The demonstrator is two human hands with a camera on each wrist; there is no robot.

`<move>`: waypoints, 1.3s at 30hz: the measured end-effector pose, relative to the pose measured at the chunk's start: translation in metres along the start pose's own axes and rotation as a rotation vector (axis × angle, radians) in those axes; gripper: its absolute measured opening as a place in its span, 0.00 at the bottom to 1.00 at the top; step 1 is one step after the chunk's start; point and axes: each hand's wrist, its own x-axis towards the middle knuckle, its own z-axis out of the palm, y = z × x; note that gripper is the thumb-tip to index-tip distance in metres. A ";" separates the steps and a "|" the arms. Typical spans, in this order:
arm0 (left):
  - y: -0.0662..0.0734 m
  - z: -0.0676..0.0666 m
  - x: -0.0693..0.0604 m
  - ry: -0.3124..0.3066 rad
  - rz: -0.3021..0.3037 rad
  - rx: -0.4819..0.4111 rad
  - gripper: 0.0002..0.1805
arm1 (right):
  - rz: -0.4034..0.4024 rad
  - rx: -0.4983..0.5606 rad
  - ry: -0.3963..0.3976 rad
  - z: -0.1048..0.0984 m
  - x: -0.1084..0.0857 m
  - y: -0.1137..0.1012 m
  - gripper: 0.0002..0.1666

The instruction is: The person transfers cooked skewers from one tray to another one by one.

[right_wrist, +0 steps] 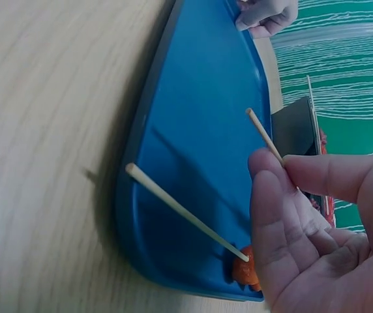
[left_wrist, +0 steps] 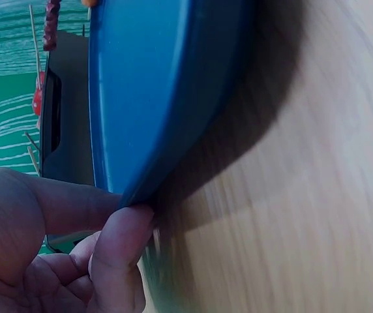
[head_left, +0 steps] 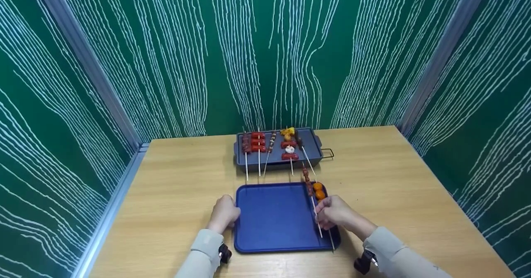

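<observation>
My left hand (head_left: 224, 213) pinches the left rim of a blue tray (head_left: 274, 220) between thumb and fingers, as the left wrist view shows. My right hand (head_left: 335, 212) holds the stick of a skewer (head_left: 308, 180) threaded with small reddish-brown pieces, pinched between thumb and fingertips. That skewer is over the tray's right side, its tip pointing toward the grill. Below the right hand, a skewer of orange balls (head_left: 318, 186) lies along the tray's right edge. Its bare stick (right_wrist: 186, 214) sticks out over the front rim; the hand partly hides the balls.
Behind the tray stands a dark grey grill (head_left: 274, 162) with a wire handle (head_left: 327, 153) on its right. Several skewers lie across it, among them red chunks (head_left: 258, 142) and a mixed one with a white slice (head_left: 289, 149). Green patterned walls (head_left: 290, 62) enclose the wooden table (head_left: 178, 178).
</observation>
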 end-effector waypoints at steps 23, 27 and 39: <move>-0.011 0.007 0.008 -0.003 0.025 0.008 0.21 | -0.008 -0.069 0.010 0.009 -0.008 0.008 0.06; -0.008 0.005 0.007 -0.002 0.007 0.016 0.21 | -0.005 -0.069 -0.007 0.009 -0.010 0.011 0.06; 0.003 -0.002 -0.006 0.014 0.030 -0.007 0.19 | 0.031 -0.128 0.021 0.010 -0.011 0.014 0.08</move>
